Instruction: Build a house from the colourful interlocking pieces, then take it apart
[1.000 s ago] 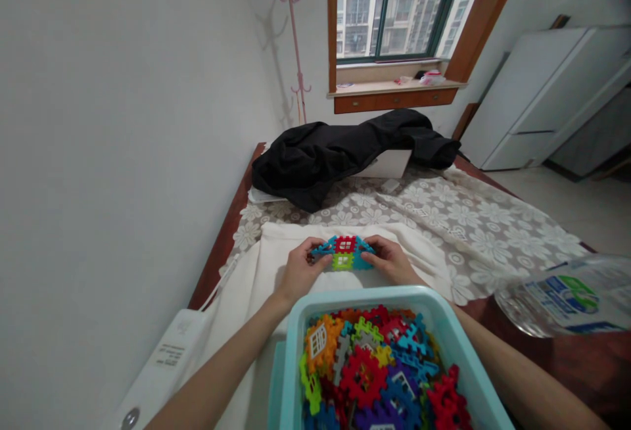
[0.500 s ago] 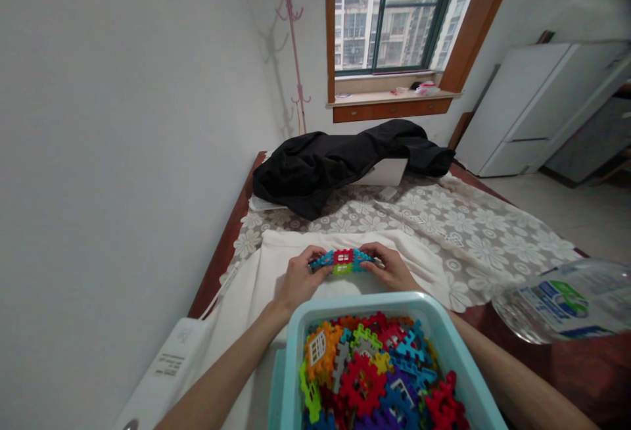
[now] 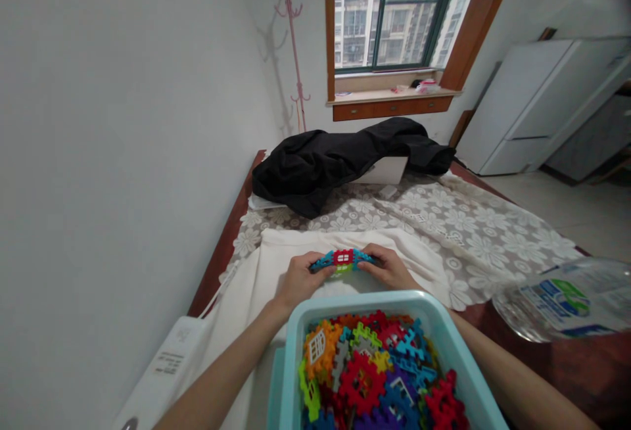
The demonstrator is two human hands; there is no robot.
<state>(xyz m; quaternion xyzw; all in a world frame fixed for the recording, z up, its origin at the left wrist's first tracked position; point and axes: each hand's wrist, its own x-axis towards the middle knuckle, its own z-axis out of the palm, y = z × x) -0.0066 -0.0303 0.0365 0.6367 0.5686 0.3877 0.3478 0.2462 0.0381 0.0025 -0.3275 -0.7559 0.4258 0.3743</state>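
Observation:
Joined interlocking plastic building pieces [image 3: 344, 258] in blue, red and light green are held low over the white cloth [image 3: 276, 252]. The red piece in the middle has a white window grid. My left hand [image 3: 300, 279] grips the blue end on the left, thumb in front. On the right, my right hand [image 3: 392, 267] pinches the other blue end between thumb and fingers. Some of the joined pieces are hidden behind my fingers. Nearer to me, between my forearms, stands a light blue plastic bin [image 3: 365, 300] filled with several loose pieces [image 3: 362, 382] of many colours.
A lace-patterned cloth [image 3: 473, 226] covers the table. Black fabric [image 3: 340, 160] lies over a white box [image 3: 387, 170] at the far end. A large clear bottle [image 3: 566, 298] is at right, a white device [image 3: 162, 371] at lower left by the wall.
The joined pieces have tilted slightly, so less of the light green piece shows below the red one. Both hands keep their hold in nearly the same place.

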